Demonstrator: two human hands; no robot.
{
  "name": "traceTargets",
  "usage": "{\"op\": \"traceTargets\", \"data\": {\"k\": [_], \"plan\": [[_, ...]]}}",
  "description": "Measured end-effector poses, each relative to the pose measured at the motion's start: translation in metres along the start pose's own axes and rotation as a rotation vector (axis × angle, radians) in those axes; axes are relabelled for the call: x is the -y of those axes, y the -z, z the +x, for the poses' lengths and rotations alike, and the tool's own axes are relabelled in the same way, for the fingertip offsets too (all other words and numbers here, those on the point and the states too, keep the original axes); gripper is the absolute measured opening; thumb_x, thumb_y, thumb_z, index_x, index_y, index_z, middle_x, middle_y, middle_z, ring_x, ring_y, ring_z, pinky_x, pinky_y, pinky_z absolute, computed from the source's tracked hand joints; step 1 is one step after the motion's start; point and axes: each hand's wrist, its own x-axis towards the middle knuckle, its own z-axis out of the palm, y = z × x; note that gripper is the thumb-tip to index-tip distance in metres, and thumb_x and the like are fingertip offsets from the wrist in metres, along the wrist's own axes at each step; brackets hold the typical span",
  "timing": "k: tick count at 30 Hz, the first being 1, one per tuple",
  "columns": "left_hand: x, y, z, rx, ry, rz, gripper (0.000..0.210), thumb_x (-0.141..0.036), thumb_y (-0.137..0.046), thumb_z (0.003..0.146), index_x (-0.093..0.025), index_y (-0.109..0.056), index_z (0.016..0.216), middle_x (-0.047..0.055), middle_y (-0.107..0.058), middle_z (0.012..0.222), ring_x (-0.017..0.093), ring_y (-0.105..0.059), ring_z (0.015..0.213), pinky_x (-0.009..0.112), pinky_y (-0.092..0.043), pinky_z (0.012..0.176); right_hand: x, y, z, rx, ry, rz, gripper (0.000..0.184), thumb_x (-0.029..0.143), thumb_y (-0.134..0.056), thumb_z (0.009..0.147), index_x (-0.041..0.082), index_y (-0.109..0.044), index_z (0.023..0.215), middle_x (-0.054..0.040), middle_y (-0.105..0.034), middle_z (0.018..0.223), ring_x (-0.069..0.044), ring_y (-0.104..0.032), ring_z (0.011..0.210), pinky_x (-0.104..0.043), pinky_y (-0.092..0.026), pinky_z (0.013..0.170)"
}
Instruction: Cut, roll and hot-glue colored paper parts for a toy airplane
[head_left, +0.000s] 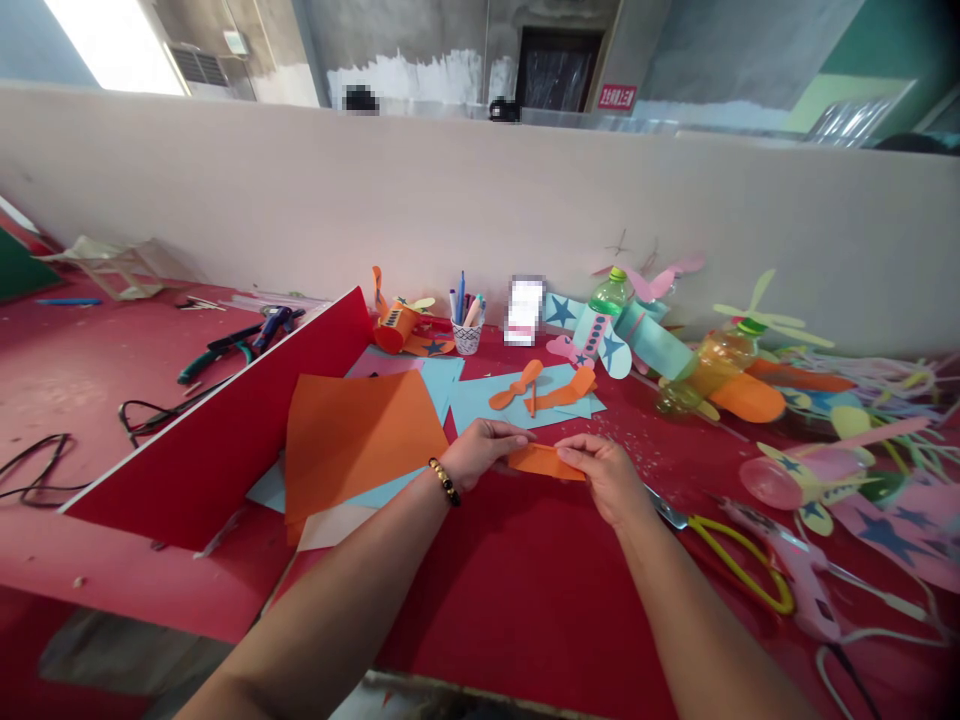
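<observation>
A small strip of orange paper (541,462) is stretched between my two hands above the red tabletop. My left hand (487,448) pinches its left end, thumb on top. At the other end, my right hand (600,468) grips the strip between thumb and fingers. Just beyond them, cut orange paper shapes (516,386), one like a propeller, lie on light blue sheets (480,400). Large orange sheets (360,440) are stacked left of my left hand, over blue and pale paper. Yellow-handled scissors (739,560) rest right of my right forearm.
A pink glue gun (806,575) with a cord lies at the right. Bottle-and-paper planes (712,370) crowd the right back. A cup of pens (466,335) and a phone (523,310) stand by the wall. A red board (225,440) divides off pliers (225,345) at left.
</observation>
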Motion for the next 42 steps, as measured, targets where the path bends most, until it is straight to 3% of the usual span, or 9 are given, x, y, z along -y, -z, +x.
{"op": "traceTargets", "data": {"k": [7, 14, 29, 42], "plan": [[0.0042, -0.0002, 0.0015, -0.002, -0.029, 0.052, 0.04, -0.039, -0.074, 0.06, -0.014, -0.07, 0.092, 0.005, -0.065, 0.078, 0.014, -0.059, 0.068, 0.027, -0.051, 0.062, 0.0016, -0.0005, -0.0015, 0.048, -0.024, 0.012, 0.021, 0.035, -0.073, 0.065, 0.016, -0.067, 0.073, -0.0015, -0.064, 0.059, -0.014, -0.057, 0.051, -0.027, -0.047, 0.05], [0.0034, -0.0025, 0.0006, -0.065, -0.113, 0.189, 0.038, -0.046, -0.069, 0.065, -0.01, -0.069, 0.077, 0.003, -0.061, 0.063, 0.011, -0.055, 0.055, 0.022, -0.046, 0.053, 0.0017, -0.0005, -0.0028, 0.038, -0.109, -0.007, 0.026, 0.04, -0.072, 0.066, 0.016, -0.066, 0.076, -0.0025, -0.067, 0.059, -0.015, -0.061, 0.048, -0.023, -0.043, 0.044], [0.0082, -0.0074, 0.0026, -0.105, -0.04, -0.033, 0.034, -0.039, -0.076, 0.057, -0.011, -0.069, 0.075, 0.004, -0.064, 0.069, 0.014, -0.059, 0.064, 0.025, -0.049, 0.059, 0.0005, -0.003, -0.0031, 0.025, -0.12, -0.015, 0.027, 0.041, -0.069, 0.068, 0.016, -0.063, 0.077, -0.0038, -0.068, 0.057, -0.015, -0.062, 0.047, -0.021, -0.044, 0.043], [0.0078, -0.0065, 0.0023, -0.12, 0.012, -0.067, 0.032, -0.032, -0.078, 0.055, -0.01, -0.069, 0.077, 0.005, -0.065, 0.071, 0.015, -0.06, 0.068, 0.028, -0.051, 0.062, -0.0014, -0.0044, -0.0011, 0.037, -0.131, -0.007, 0.023, 0.037, -0.07, 0.069, 0.016, -0.064, 0.075, -0.0041, -0.068, 0.058, -0.014, -0.063, 0.048, -0.02, -0.044, 0.044]]}}
